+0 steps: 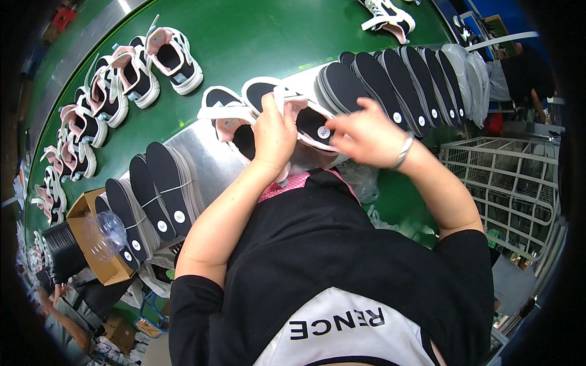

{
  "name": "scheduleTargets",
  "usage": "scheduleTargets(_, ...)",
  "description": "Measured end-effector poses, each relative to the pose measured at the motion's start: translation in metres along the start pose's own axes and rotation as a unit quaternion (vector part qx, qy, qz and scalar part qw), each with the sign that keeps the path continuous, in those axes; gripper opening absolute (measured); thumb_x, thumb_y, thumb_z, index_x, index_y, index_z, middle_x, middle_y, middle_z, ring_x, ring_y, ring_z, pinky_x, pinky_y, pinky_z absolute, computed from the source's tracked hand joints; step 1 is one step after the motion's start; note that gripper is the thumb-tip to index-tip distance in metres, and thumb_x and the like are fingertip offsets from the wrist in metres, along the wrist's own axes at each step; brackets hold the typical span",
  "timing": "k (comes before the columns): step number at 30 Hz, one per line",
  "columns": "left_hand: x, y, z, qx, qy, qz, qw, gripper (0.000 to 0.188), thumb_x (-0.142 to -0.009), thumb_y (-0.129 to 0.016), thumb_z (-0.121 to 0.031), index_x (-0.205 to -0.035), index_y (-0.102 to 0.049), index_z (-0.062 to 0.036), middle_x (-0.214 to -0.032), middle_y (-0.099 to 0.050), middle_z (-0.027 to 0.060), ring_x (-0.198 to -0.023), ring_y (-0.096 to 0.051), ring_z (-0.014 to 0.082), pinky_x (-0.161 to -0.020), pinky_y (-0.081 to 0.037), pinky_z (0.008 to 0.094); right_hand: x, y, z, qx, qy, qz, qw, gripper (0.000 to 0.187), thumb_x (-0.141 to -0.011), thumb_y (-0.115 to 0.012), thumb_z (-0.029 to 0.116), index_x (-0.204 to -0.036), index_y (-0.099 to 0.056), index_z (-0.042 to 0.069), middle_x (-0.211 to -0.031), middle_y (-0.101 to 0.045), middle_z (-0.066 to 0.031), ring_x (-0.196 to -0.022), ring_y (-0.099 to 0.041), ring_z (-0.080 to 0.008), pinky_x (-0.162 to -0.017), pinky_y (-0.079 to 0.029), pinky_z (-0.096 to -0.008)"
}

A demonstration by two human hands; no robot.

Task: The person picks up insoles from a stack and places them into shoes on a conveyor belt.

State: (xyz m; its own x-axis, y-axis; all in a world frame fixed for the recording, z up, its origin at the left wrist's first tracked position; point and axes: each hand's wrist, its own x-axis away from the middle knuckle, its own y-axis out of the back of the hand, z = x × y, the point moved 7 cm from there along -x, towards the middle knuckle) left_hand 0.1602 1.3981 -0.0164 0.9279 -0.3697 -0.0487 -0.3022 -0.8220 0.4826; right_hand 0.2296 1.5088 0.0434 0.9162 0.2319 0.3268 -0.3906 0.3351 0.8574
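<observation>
My left hand (274,133) is closed on the tongue and white strap of a black, white and pink sneaker (317,147). Inside that shoe lies a black insole (310,122) with a round white sticker at its heel. At the heel opening, my right hand (366,133) has its fingers apart, somewhat blurred by motion. Whether its fingertips touch the insole or the shoe's collar, I cannot tell. A matching sneaker (227,129) stands just left, partly hidden by my left hand and forearm.
Stacked black insoles (386,82) lie to the right, tied insole bundles (165,186) to the left. Several sneakers (131,76) line the green table (244,36); another sneaker (388,19) sits at the far side. A cardboard box (101,259) and white wire rack (497,177) flank me.
</observation>
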Motion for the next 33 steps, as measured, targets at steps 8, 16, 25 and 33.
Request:
scheduleTargets(8, -0.004, -0.005, -0.004, -0.022, -0.003, 0.007, 1.0, 0.021, -0.082, -0.046, -0.011, -0.097, -0.038, 0.0019, -0.073, -0.057, 0.0224, -0.069, -0.056, 0.0398, -0.058, -0.044, 0.0444, -0.027, -0.086, -0.022, 0.124, -0.059, 0.241, 0.961, 0.02, -0.071, -0.05, 0.015, -0.085, -0.062, 0.008, -0.083, -0.062, -0.0124, -0.088, -0.057, -0.0253, -0.093, -0.023, -0.0509)
scheduleTargets(16, 0.018, 0.002, 0.005, -0.012, -0.009, 0.0, 1.0, 0.024, -0.083, -0.045, -0.01, -0.101, -0.037, 0.0031, -0.078, -0.057, 0.0239, -0.073, -0.056, 0.0398, -0.061, -0.044, 0.0424, -0.024, 0.013, -0.003, -0.238, 0.029, -0.134, 0.962, 0.018, -0.076, -0.049, 0.013, -0.085, -0.058, 0.0, -0.07, -0.058, -0.0181, -0.068, -0.057, -0.0323, -0.062, -0.047, -0.0341)
scheduleTargets(25, 0.001, -0.01, -0.003, 0.024, -0.021, 0.0, 0.999, 0.023, -0.083, -0.045, -0.01, -0.099, -0.036, 0.0033, -0.075, -0.058, 0.0221, -0.07, -0.057, 0.0386, -0.057, -0.044, 0.0424, -0.06, -0.082, -0.015, -0.023, -0.063, 0.16, 0.985, 0.017, -0.072, -0.05, 0.009, -0.083, -0.054, -0.002, -0.081, -0.058, -0.0194, -0.078, -0.058, -0.032, -0.069, -0.046, -0.0372)
scheduleTargets(33, 0.0, -0.021, 0.008, 0.039, 0.025, 0.031, 0.998, 0.02, -0.082, -0.045, -0.008, -0.095, -0.036, 0.0039, -0.072, -0.057, 0.0227, -0.067, -0.056, 0.0388, -0.056, -0.044, 0.0427, -0.042, -0.081, -0.029, 0.036, -0.084, 0.121, 0.988, 0.014, -0.07, -0.053, 0.012, -0.072, -0.062, 0.002, -0.077, -0.061, -0.0161, -0.076, -0.059, -0.0279, -0.07, -0.047, -0.0348)
